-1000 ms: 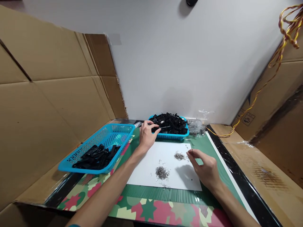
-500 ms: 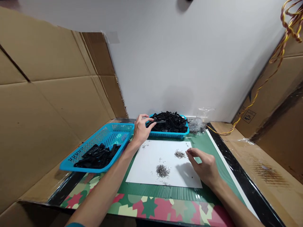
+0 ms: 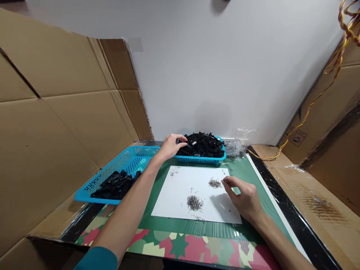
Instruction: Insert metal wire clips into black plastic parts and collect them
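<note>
My left hand reaches to the left rim of the far blue basket, thumb and forefinger closed on a black plastic part, partly blurred against the black plastic parts heaped there. At the right of a white sheet, my right hand holds thumb and fingertips pinched together over the sheet; what they grip is tiny and dark, too small to name. Beside those fingertips lies a small pile of metal pieces. A larger pile of similar bent wire pieces sits nearer me.
Another blue basket on the left holds a smaller heap of black parts. A clear plastic bag lies right of the far basket. Cardboard walls flank the table, and a twisted yellow-brown cable hangs at right.
My left hand has turned and shifted slightly right toward the heap, bringing the part lower over the far basket. My right hand keeps its pinch in nearly the same place.
</note>
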`<state>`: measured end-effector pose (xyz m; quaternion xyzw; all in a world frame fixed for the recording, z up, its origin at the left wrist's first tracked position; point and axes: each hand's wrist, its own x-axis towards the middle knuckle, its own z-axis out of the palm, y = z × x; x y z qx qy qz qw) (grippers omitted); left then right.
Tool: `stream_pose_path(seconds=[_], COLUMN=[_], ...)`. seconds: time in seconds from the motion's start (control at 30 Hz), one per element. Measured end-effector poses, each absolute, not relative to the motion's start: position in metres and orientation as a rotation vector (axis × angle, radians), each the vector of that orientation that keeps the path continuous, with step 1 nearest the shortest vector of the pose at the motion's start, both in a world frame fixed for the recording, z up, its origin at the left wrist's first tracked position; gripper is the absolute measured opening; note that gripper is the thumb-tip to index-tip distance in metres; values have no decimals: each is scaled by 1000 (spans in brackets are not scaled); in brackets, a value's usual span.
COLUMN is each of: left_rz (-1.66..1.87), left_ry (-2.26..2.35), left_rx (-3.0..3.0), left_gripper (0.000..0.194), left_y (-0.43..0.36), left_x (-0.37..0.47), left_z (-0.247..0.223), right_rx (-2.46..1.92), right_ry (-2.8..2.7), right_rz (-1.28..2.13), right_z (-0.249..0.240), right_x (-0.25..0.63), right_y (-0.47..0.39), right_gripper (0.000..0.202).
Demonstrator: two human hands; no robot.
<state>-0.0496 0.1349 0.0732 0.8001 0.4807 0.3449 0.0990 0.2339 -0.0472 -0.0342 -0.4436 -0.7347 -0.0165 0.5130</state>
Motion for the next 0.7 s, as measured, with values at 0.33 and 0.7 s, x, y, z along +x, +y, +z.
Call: stream_pose_path(seconds=[0.33,0.7], left_rz=[1036,1204], left_ry=[1430,1387], left_rx=[2486,2415], left_gripper=[19,14], left_y=[134,124], left_x=[-41,-44], left_z=[66,56], right_rx=[-1063,-1088], right_ry=[-1782,-1834], right_rz=[-23,-26], right_z=[-34,-34], right_x=[234,235], right_y=[-48,-48], right_gripper=[13,15])
